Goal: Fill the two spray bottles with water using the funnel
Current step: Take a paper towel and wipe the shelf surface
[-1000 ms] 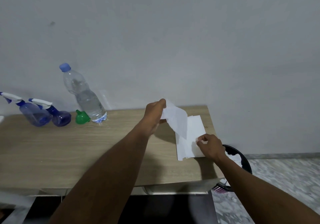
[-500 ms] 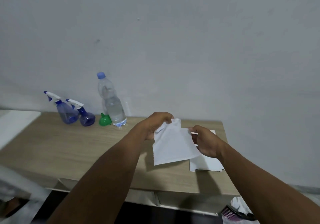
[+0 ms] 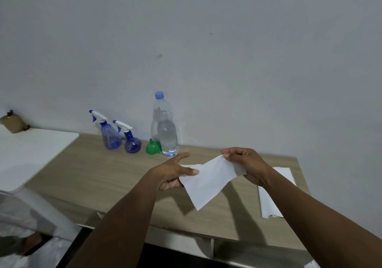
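Observation:
Two blue spray bottles stand at the back of the wooden table (image 3: 99,176): a taller one (image 3: 109,135) on the left and a shorter round one (image 3: 131,142) beside it. A green funnel (image 3: 153,147) lies mouth-down next to a clear water bottle (image 3: 164,131) with a blue cap, about half full. In front of them, above the table, I hold a white paper tissue (image 3: 208,182) stretched between both hands. My left hand (image 3: 175,171) pinches its left edge. My right hand (image 3: 246,165) grips its upper right corner.
A stack of white tissues (image 3: 268,203) lies at the table's right end, partly hidden by my right forearm. A white surface (image 3: 31,149) adjoins the table on the left, with a brown object (image 3: 12,124) by the wall behind it.
The tissue was lifted off the stack and carried left, held now between both hands. The view swung left, so the bottles sit nearer the middle and the bin is out of sight.

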Demonstrator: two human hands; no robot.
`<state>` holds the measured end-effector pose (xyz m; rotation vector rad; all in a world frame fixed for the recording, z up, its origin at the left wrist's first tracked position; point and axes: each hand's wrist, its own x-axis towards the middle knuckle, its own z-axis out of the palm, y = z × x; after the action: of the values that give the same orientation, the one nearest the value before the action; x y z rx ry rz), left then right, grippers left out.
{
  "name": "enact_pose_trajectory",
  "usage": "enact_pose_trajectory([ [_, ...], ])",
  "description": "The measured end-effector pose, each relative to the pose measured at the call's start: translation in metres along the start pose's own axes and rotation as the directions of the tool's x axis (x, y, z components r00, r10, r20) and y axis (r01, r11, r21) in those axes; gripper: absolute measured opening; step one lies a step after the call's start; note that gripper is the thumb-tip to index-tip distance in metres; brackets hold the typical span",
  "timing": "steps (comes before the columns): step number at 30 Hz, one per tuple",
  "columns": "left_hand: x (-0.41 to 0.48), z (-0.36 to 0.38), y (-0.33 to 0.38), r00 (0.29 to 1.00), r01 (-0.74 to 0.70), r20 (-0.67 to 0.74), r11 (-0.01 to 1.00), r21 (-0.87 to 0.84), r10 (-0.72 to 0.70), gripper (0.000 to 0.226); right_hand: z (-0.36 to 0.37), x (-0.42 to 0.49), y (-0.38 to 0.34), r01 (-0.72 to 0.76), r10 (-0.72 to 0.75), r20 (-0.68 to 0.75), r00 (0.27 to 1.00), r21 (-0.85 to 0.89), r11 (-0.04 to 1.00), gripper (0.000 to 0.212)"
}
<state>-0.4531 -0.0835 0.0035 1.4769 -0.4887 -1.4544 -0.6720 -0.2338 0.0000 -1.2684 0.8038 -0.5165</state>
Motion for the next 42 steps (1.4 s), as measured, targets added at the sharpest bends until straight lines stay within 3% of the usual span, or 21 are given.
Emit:
enact_pose_trajectory([
  [6,-0.014,-0.081,0.005,0.997,-0.037,-0.062,0.999,0.030,0.038,0.068,0.073,0.022,-0.004,0.011,-0.022,-0.065,0.998,-0.153,0.988,0.017],
  [11,-0.020,-0.146,0.003,0.999,-0.046,0.007,0.997,0.066,0.046,0.062,0.142,0.039,-0.005,0.076,-0.106,-0.130,0.986,-0.218,0.973,0.022],
  [15,-0.019,-0.177,-0.002,0.993,-0.092,-0.055,0.987,0.132,0.100,0.037,0.181,0.044,0.009,0.066,-0.108,-0.157,0.982,-0.252,0.966,0.027],
  [20,-0.016,-0.205,0.006,0.963,-0.160,-0.137,0.899,0.407,0.233,0.028,0.195,0.046,0.013,0.030,-0.084,-0.143,0.986,-0.348,0.937,0.029],
  [24,-0.020,-0.213,0.003,0.938,-0.203,-0.159,0.859,0.470,0.309,0.020,0.201,0.048,0.011,0.041,-0.080,-0.085,0.993,-0.390,0.920,0.005],
  [28,-0.029,-0.225,-0.001,0.912,-0.196,-0.173,0.763,0.616,0.373,0.009,0.209,0.055,0.015,0.060,-0.125,-0.105,0.987,-0.480,0.875,0.010],
  [32,-0.037,-0.240,-0.001,0.870,-0.190,-0.234,0.732,0.655,0.435,0.010,0.221,0.060,0.016,0.122,-0.192,-0.062,0.979,-0.578,0.807,0.012],
  [38,-0.039,-0.266,0.000,0.867,-0.138,-0.283,0.744,0.653,0.410,0.009,0.244,0.063,0.019,0.072,-0.060,0.041,0.997,-0.459,0.885,0.011],
  [42,-0.043,-0.298,0.003,0.899,-0.113,-0.272,0.783,0.612,0.342,0.011,0.266,0.079,0.022,-0.088,0.141,0.111,0.984,-0.391,0.916,0.010],
])
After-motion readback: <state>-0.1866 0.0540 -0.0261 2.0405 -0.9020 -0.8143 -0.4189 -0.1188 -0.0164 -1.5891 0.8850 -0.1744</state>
